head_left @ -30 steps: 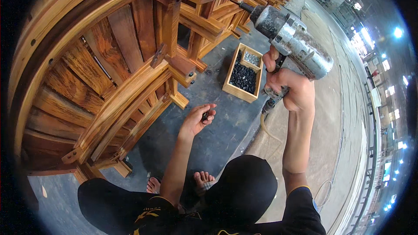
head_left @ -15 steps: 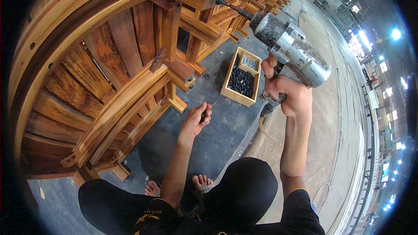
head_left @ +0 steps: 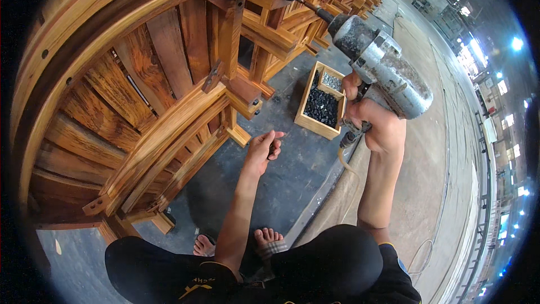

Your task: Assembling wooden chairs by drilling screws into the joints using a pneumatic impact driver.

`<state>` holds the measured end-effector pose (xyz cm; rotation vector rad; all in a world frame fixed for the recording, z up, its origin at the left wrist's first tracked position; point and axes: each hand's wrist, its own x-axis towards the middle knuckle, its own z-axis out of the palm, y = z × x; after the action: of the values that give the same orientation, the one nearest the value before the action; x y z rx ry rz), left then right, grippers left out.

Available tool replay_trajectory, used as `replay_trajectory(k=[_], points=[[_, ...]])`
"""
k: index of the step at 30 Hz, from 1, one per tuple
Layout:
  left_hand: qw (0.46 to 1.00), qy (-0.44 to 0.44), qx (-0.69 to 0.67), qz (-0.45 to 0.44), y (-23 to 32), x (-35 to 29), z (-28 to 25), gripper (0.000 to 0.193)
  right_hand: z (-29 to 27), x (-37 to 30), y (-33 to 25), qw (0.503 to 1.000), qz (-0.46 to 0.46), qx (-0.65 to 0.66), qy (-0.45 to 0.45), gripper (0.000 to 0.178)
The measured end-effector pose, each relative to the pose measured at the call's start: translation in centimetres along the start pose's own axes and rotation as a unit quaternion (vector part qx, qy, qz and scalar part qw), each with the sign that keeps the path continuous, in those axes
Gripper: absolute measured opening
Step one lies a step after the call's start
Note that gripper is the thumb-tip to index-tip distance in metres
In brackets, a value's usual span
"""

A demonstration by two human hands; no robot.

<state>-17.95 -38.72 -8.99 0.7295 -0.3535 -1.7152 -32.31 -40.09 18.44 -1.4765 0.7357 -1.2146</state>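
Right grip (head_left: 378,123) is wrapped around the power driver (head_left: 394,76), raised before wooden furniture (head_left: 264,35); left grip (head_left: 260,155) is partly curled round small dark parts (head_left: 272,148) (count unclear), which a slackened hold could spill beside the open box (head_left: 316,126).

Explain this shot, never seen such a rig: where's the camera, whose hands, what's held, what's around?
No robot here: just a person's two bare hands, seen by a fisheye camera worn on the head, looking down. Straight edges bend near the rim. The right hand has its grip on a worn metal power tool with a hose. The left hand curls around a small dark item, mostly hidden. A wooden box of small parts sits on the dark surface, near slatted wooden furniture.
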Motion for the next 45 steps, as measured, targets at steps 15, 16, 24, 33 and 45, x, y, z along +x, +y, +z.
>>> replay_trajectory(k=[15,16,24,33,45], points=[[0.999,0.021,0.013,0.026,-0.4,-0.7,4.7,0.03,-0.4,0.3,-0.4,0.999,0.0,0.025,-0.033,0.029],[0.999,0.017,0.015,0.037,-0.3,-0.9,5.1,0.031,-0.5,0.3,-0.4,0.999,0.007,0.03,-0.038,0.029],[0.99,0.082,0.013,0.111,1.1,-2.0,5.9,0.026,-0.7,0.8,0.1,0.998,0.006,0.049,-0.034,0.03],[0.992,0.077,-0.039,0.092,1.4,-2.3,5.9,0.022,0.3,0.8,-0.3,0.999,0.008,-0.004,-0.041,0.038],[0.992,0.066,-0.034,0.1,1.3,-2.1,6.1,0.015,0.2,0.6,-0.1,0.998,0.006,0.038,-0.045,0.028]])
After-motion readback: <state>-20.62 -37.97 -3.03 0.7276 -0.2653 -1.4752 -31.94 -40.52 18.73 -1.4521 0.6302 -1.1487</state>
